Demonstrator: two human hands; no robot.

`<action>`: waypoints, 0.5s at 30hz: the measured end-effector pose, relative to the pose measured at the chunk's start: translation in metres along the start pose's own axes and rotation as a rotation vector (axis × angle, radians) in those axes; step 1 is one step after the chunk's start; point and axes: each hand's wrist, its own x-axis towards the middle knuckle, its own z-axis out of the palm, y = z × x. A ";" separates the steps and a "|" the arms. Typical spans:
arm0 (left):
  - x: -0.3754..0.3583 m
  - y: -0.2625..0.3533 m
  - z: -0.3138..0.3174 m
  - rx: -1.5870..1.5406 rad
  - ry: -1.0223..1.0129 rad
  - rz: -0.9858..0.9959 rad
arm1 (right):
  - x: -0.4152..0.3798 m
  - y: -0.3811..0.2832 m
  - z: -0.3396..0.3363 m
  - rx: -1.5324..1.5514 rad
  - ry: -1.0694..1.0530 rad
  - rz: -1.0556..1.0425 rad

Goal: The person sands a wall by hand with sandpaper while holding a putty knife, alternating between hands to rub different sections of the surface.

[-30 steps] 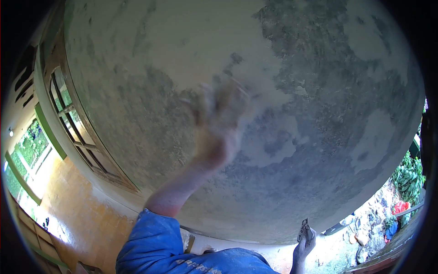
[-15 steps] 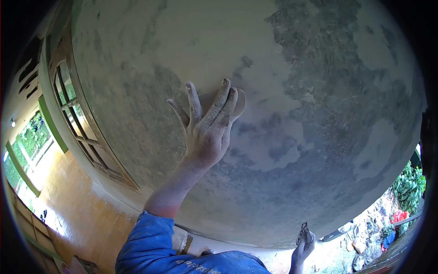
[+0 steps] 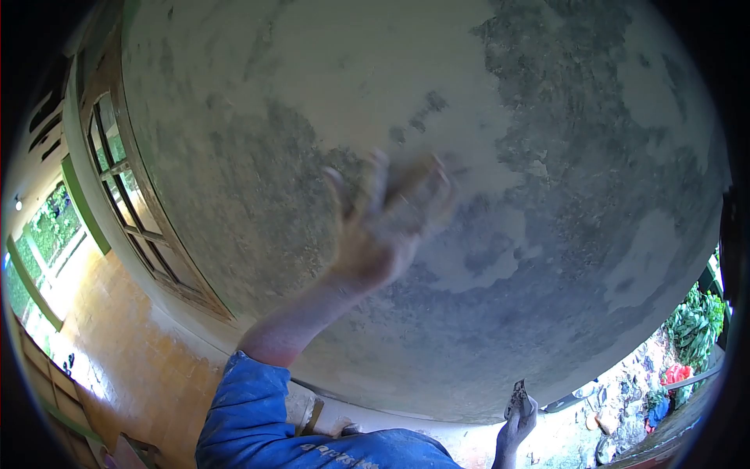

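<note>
My left hand (image 3: 383, 227), dusted with pale powder and blurred by motion, is raised against the plastered wall (image 3: 312, 102). Its fingers are spread over a flat, pale brown pad (image 3: 408, 176), pressed between the palm and the wall; the blur hides most of its outline. Low on the right, my right hand (image 3: 517, 426) is closed around a small, flat piece smeared with dark residue (image 3: 517, 397), which points upward. What kind of tool it is cannot be made out. Pale, smooth patches and darker, rough grey areas cover the wall.
A wooden-framed window (image 3: 129, 195) sits in the wall at left. Below it spreads an orange tiled floor (image 3: 141, 344). A pale container (image 3: 301, 410) is partly hidden behind the blue sleeve (image 3: 246, 399). Stones (image 3: 605, 422) and green plants (image 3: 695, 328) lie at the right.
My left hand has moved right and slightly down across the wall and is now blurred. My right hand stays nearly in place, still gripping the dark-smeared piece.
</note>
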 end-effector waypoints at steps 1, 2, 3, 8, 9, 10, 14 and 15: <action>0.003 -0.003 0.002 0.002 -0.002 0.001 | 0.000 0.001 0.000 0.002 -0.001 0.002; 0.004 -0.003 0.003 -0.053 -0.003 -0.094 | 0.000 0.003 -0.001 0.007 -0.014 0.005; 0.005 -0.002 0.004 -0.108 -0.003 -0.187 | -0.001 0.003 0.000 0.012 -0.025 0.008; 0.004 0.001 -0.002 -0.005 0.023 -0.030 | -0.001 -0.005 0.003 -0.002 -0.030 -0.012; 0.012 -0.011 -0.007 -0.005 0.021 -0.028 | -0.002 -0.004 0.003 0.011 -0.026 -0.010; 0.018 -0.021 -0.010 -0.026 0.014 -0.134 | -0.003 -0.004 0.003 0.012 -0.026 -0.007; -0.017 0.030 -0.003 -0.160 -0.250 0.085 | -0.006 0.001 0.000 0.013 -0.041 0.010; -0.013 0.021 -0.003 -0.160 -0.246 0.082 | -0.005 0.003 -0.001 0.042 -0.065 0.021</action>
